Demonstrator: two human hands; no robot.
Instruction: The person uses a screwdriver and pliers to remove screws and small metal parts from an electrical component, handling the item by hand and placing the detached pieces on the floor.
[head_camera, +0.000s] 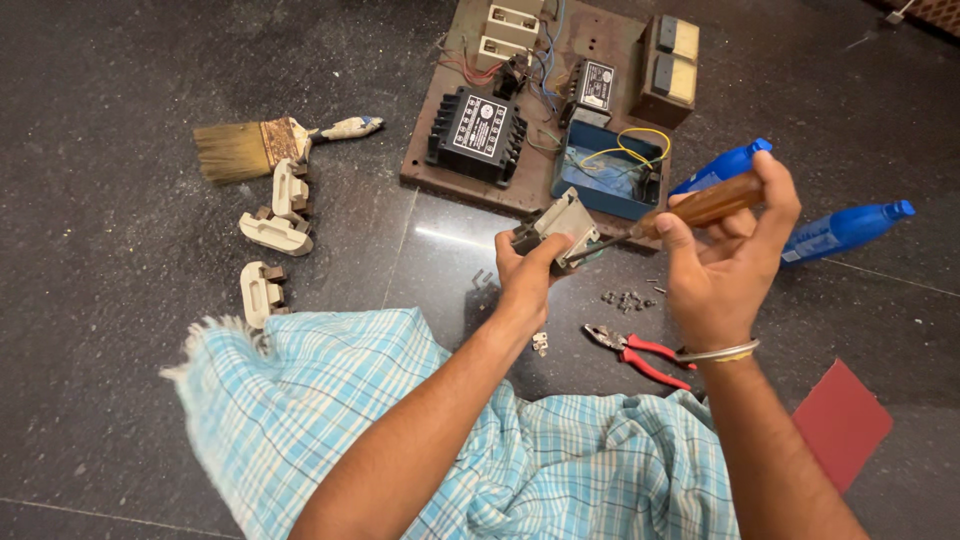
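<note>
Two bare hands work above a blue checked cloth spread over the lap. Red-handled pliers and loose screws lie on the dark floor just beyond it. The left hand is closed around a small grey switch fitting, held off the floor; it looks light, rigid and probably brittle plastic, best gripped by its side edges. The right hand is wrapped around the amber handle of a screwdriver, whose long axis runs from upper right down-left, tip at the fitting. Farther off sit a wooden switchboard with a black transformer, two blue bottles, a paintbrush and three white fuse carriers.
</note>
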